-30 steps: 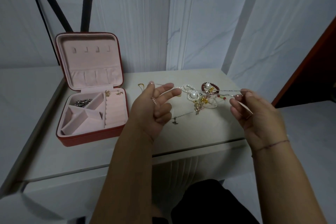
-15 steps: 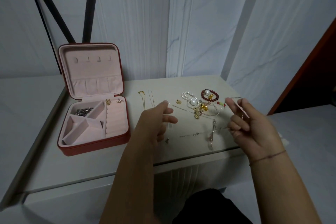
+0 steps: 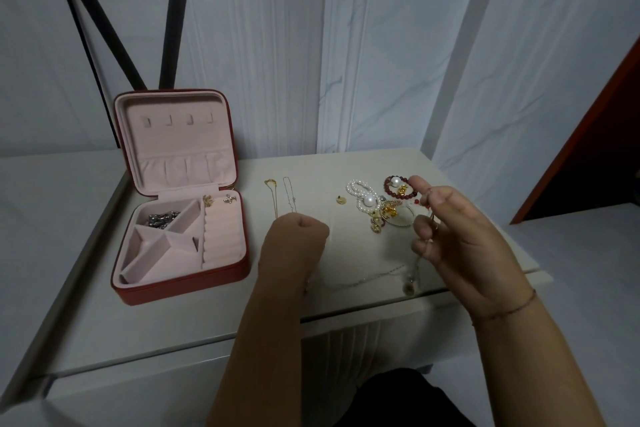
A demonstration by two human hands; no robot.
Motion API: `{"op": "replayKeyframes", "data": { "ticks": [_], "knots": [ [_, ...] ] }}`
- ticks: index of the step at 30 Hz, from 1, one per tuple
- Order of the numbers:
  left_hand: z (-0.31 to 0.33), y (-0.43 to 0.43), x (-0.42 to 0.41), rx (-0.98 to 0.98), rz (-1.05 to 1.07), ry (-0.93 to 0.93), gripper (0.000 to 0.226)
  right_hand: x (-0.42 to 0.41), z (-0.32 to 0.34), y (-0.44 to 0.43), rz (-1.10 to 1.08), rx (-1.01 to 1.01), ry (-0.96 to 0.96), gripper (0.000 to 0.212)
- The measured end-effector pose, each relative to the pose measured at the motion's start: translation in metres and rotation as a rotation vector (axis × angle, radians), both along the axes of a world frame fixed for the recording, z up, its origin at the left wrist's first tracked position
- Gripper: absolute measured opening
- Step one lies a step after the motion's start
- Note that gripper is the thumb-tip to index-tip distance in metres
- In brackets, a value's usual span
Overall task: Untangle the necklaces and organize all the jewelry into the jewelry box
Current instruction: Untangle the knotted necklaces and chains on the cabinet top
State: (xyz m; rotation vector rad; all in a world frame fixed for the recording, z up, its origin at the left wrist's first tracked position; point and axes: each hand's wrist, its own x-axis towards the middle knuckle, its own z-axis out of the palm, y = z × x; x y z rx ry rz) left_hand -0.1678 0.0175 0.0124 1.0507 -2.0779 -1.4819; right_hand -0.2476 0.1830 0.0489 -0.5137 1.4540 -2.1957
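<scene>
1. A thin silver chain necklace [image 3: 360, 280] with a pendant [image 3: 408, 286] is stretched between the hands, near the front edge of the white table [image 3: 138, 329].
2. Its left end is taken, as far as can be seen, into the left hand [image 3: 298, 236], which is curled into a fist. Its right part is pinched by the curled fingers of the right hand [image 3: 464, 243], whose index finger is raised.
3. Just beyond the right hand, a pearl bracelet [image 3: 360, 191], a red bead bracelet [image 3: 389, 188] and gold charms [image 3: 388, 213] are heaped together.
4. Beyond the left hand, a gold chain [image 3: 272, 196] and a straight silver chain [image 3: 288, 196] are laid side by side.
5. At the left, the red jewelry box [image 3: 183, 288] is stood open. Silver pieces [image 3: 161, 218] are seen in its rear-left compartment and two earrings [image 3: 229, 198] at the rear of its right section.
</scene>
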Motion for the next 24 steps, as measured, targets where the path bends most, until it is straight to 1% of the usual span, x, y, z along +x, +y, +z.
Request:
{"op": "replayKeyframes", "data": {
  "ticks": [4,7,9,11,15,17,19,20,22,24],
  "knots": [
    [-0.002,0.001,0.001,-0.103,0.008,-0.035,0.005,0.002,0.004,-0.004,0.022,-0.019,0.056,0.017],
    [-0.002,0.002,0.0,-0.164,0.044,-0.038,0.012,-0.001,0.005,-0.008,-0.004,-0.012,0.144,0.016],
    [-0.003,0.002,-0.001,-0.19,0.072,-0.029,0.018,-0.005,0.008,-0.012,-0.013,0.037,0.241,0.014],
    [-0.003,0.002,0.0,-0.217,0.095,-0.034,0.018,-0.009,0.012,-0.015,-0.039,0.086,0.326,0.013],
    [-0.004,0.001,0.003,-0.262,0.136,-0.059,0.011,-0.014,0.014,-0.015,-0.134,0.208,0.456,0.01],
    [-0.005,0.001,0.003,-0.27,0.11,-0.063,0.008,-0.016,0.008,-0.013,-0.157,0.284,0.494,0.014],
    [-0.005,0.003,0.002,-0.278,0.065,-0.103,0.009,-0.016,0.002,-0.013,-0.155,0.306,0.498,0.021],
    [-0.005,0.003,0.001,-0.277,0.037,-0.122,0.011,-0.015,0.002,-0.014,-0.142,0.295,0.487,0.019],
    [-0.008,0.003,0.0,-0.273,-0.019,-0.149,0.016,-0.012,0.003,-0.015,-0.1,0.234,0.429,0.011],
    [-0.01,0.004,0.0,-0.284,-0.053,-0.175,0.02,-0.011,0.004,-0.016,-0.043,0.14,0.344,0.012]
  ]
}}
